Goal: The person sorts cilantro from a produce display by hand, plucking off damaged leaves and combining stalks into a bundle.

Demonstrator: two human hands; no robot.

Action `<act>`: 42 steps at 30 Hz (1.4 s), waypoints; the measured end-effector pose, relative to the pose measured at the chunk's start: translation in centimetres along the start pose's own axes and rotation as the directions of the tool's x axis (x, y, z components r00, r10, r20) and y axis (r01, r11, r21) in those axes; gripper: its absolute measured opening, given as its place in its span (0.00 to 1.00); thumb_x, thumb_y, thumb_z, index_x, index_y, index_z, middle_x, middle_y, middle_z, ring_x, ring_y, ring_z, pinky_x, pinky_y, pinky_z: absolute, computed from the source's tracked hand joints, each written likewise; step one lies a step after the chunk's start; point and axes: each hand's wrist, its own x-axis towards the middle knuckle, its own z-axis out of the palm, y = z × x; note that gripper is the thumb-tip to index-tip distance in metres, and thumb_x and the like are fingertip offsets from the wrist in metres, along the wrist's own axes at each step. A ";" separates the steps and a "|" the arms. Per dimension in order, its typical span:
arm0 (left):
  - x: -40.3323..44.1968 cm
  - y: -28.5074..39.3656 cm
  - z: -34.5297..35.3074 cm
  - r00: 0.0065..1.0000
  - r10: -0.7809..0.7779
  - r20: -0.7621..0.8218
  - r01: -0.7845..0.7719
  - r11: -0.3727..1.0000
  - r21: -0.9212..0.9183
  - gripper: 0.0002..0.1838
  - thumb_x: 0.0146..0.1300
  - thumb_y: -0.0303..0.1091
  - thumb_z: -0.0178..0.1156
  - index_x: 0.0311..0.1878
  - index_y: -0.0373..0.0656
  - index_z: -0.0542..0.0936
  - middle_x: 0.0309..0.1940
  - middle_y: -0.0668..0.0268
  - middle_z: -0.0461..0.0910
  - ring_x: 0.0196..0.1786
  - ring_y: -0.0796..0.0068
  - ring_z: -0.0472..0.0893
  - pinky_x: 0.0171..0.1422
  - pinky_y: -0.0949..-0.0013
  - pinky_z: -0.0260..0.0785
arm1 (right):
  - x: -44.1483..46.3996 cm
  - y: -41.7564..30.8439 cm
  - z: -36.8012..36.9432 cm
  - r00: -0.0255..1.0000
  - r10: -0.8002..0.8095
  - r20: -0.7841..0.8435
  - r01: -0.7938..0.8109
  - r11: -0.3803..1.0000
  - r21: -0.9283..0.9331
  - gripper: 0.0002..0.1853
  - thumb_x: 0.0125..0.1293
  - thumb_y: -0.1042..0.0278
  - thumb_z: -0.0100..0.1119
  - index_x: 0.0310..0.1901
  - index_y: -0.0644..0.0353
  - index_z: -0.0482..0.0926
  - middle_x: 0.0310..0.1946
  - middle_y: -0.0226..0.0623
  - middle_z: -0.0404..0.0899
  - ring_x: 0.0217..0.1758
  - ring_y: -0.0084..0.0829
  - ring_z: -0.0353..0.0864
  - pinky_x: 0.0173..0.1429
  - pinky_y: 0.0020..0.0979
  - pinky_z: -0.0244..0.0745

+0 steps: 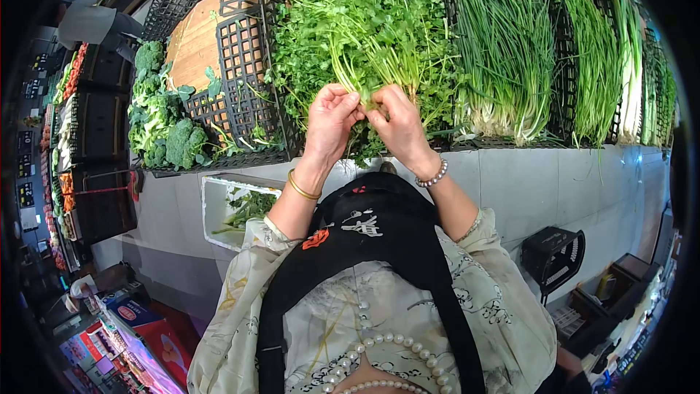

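Observation:
My left hand pinches the pale stems of a small coriander bunch between thumb and fingers. Close beside it, my right hand is closed at the stem ends, fingertips together; what exactly lies between them is partly hidden. The leafy tops of the bunch point away from me, over a large heap of coriander in a black crate. To the right of the heap lie long spring onions with white roots towards me.
Broccoli sits at the left beside black plastic crates. A white foam box with green trimmings stands on the grey floor below the stall. A black basket is at the lower right. Another person stands at the upper left.

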 end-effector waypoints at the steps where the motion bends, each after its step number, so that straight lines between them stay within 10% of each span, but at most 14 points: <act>1: -0.1 0.0 0.0 1.000 0.016 -0.010 -0.016 1.000 0.017 0.04 0.65 0.21 0.56 0.39 0.41 0.72 0.34 0.67 0.78 0.34 0.79 0.78 0.38 0.74 0.75 | 0.0 0.1 0.1 0.994 -0.105 -0.026 0.102 0.989 -0.109 0.08 0.58 0.79 0.58 0.40 0.64 0.73 0.35 0.43 0.72 0.34 0.41 0.78 0.36 0.37 0.74; 11: -0.4 -1.5 -1.5 0.993 -0.084 -0.077 0.083 0.996 -0.013 0.05 0.65 0.22 0.57 0.37 0.42 0.72 0.31 0.65 0.78 0.31 0.76 0.78 0.36 0.74 0.74 | -1.1 2.1 -2.2 0.981 -0.025 0.190 0.028 1.000 -0.013 0.08 0.58 0.79 0.56 0.37 0.64 0.68 0.30 0.44 0.71 0.31 0.44 0.75 0.36 0.40 0.71; 12: -0.4 -1.5 -1.4 0.993 -0.093 -0.077 0.091 0.995 -0.027 0.05 0.66 0.22 0.57 0.36 0.43 0.72 0.32 0.65 0.78 0.32 0.75 0.78 0.36 0.73 0.74 | -1.4 2.1 -2.6 0.956 0.175 0.237 -0.190 0.981 0.042 0.08 0.59 0.77 0.58 0.37 0.64 0.68 0.28 0.42 0.71 0.28 0.36 0.74 0.34 0.34 0.69; 19: -0.1 -1.1 -0.7 0.992 -0.116 -0.057 0.113 0.992 -0.058 0.05 0.66 0.25 0.57 0.36 0.45 0.72 0.33 0.66 0.78 0.34 0.75 0.78 0.40 0.71 0.74 | -2.0 2.0 -1.8 0.904 0.395 0.161 -0.422 0.886 0.195 0.06 0.66 0.77 0.54 0.42 0.66 0.68 0.34 0.32 0.72 0.31 0.17 0.70 0.31 0.22 0.70; 25: 0.2 -1.4 -1.2 0.994 -0.109 0.002 0.109 0.988 -0.109 0.05 0.66 0.23 0.57 0.37 0.42 0.71 0.32 0.65 0.78 0.34 0.76 0.79 0.38 0.73 0.75 | -1.1 1.3 -0.3 0.991 -0.117 0.064 0.123 0.988 -0.090 0.09 0.64 0.77 0.57 0.43 0.66 0.68 0.35 0.45 0.74 0.28 0.39 0.76 0.33 0.34 0.72; 29: 0.4 -1.5 -2.0 0.996 -0.078 -0.043 0.073 0.991 -0.109 0.04 0.66 0.23 0.56 0.37 0.41 0.71 0.32 0.64 0.78 0.35 0.74 0.81 0.36 0.72 0.75 | -1.6 1.9 0.3 0.973 -0.107 0.204 0.122 0.991 -0.058 0.12 0.64 0.76 0.57 0.45 0.67 0.66 0.37 0.51 0.71 0.35 0.49 0.75 0.38 0.40 0.72; 33: 0.7 0.5 -2.7 0.991 -0.036 -0.126 0.037 0.999 0.008 0.01 0.68 0.24 0.54 0.40 0.42 0.73 0.31 0.64 0.78 0.33 0.70 0.82 0.36 0.70 0.76 | -2.5 1.4 0.1 0.938 0.074 0.339 -0.143 0.973 0.183 0.06 0.69 0.76 0.51 0.44 0.64 0.65 0.34 0.36 0.70 0.30 0.28 0.72 0.33 0.31 0.70; 34: 0.4 1.0 -2.9 0.992 -0.055 -0.118 0.062 0.996 0.059 0.02 0.68 0.24 0.53 0.41 0.42 0.72 0.32 0.64 0.78 0.33 0.71 0.82 0.35 0.70 0.76 | -2.4 0.9 -0.9 0.848 0.305 0.434 -0.475 0.801 0.365 0.07 0.69 0.71 0.51 0.41 0.64 0.65 0.30 0.32 0.71 0.29 0.22 0.69 0.33 0.27 0.69; 42: -3.4 4.2 -3.4 0.996 -0.048 -0.072 0.062 0.977 0.203 0.07 0.68 0.23 0.53 0.46 0.43 0.69 0.34 0.67 0.76 0.29 0.75 0.77 0.26 0.76 0.67 | 2.6 2.6 -0.4 0.838 0.417 0.352 -0.541 0.712 0.447 0.11 0.65 0.77 0.46 0.48 0.65 0.73 0.28 0.26 0.72 0.22 0.15 0.65 0.26 0.20 0.63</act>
